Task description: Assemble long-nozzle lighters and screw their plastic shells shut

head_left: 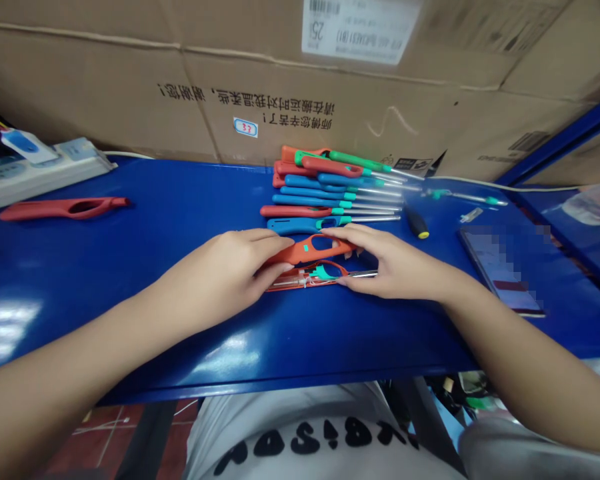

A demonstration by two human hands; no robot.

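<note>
My left hand [237, 263] pinches the left end of an orange lighter shell half [301, 251], thumb below and fingers above. With fingers on its other end, my right hand [397, 265] also grips the shell, thumb low by a metal tube. Just in front lies the matching open lower half [300, 283], which holds a teal trigger [322, 272], thin wires and inner parts. The upper half is tilted above it, the two not closed together. Whether my left thumb also touches the lower half cannot be seen clearly. Behind them lies a pile of long-nosed lighters [320, 189] in red, blue and green.
A red shell piece [65, 209] lies at left, near a white power strip [40, 170]. On the right are a black-handled screwdriver [417, 223], a metal lighter tube [467, 197] and a phone-like device [500, 267]. A cardboard box [130, 87] stands behind the blue table [130, 267].
</note>
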